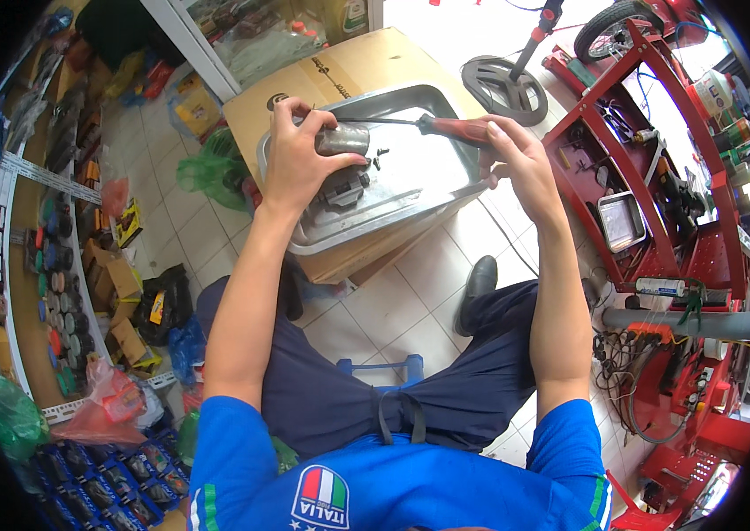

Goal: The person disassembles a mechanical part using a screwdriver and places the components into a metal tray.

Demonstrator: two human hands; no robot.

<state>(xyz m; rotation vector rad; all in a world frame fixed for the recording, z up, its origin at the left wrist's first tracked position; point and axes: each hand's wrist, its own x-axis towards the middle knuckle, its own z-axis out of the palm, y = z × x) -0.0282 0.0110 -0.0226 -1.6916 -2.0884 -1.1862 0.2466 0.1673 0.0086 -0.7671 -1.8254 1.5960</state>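
My left hand (297, 159) is closed around a grey metal cylinder (344, 139), held on its side over the left part of a shallow metal tray (432, 181). In my right hand (517, 159), above the tray's right rim, is a screwdriver (456, 129) with a red and black handle. Its thin shaft points left and runs along the top of the cylinder; my left fingers hide where the tip ends. Below the cylinder, a dark metal part (345, 190) lies in the tray. Small black screws (381, 159) are scattered beside it.
The tray rests on a cardboard box (375, 55) between my knees and a glass cabinet (260, 35). To the right stands a red tool rack (605, 168) with a small metal tray (621, 221). Plastic bags (216, 168) and stocked shelves (56, 292) fill the left.
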